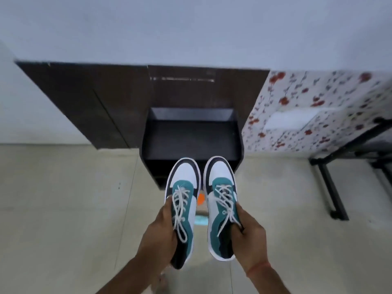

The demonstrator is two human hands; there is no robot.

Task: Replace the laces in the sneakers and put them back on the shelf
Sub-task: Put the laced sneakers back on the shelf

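Observation:
Two white, teal and black sneakers with white laces are held up side by side, toes pointing away from me. My left hand (pixel 159 236) grips the left sneaker (pixel 183 181) along its outer side and heel. My right hand (pixel 248 234) grips the right sneaker (pixel 220 179) by its collar, fingers curled into the opening. Just beyond the toes stands a low black open shelf (pixel 191 136) with a bare top tier.
A dark brown cabinet (pixel 89 98) runs along the wall behind the shelf. A table under a floral cloth (pixel 318 107) with black metal legs (pixel 331 187) stands at the right. Something orange (pixel 200 199) and pale blue lies on the beige tiled floor between the sneakers.

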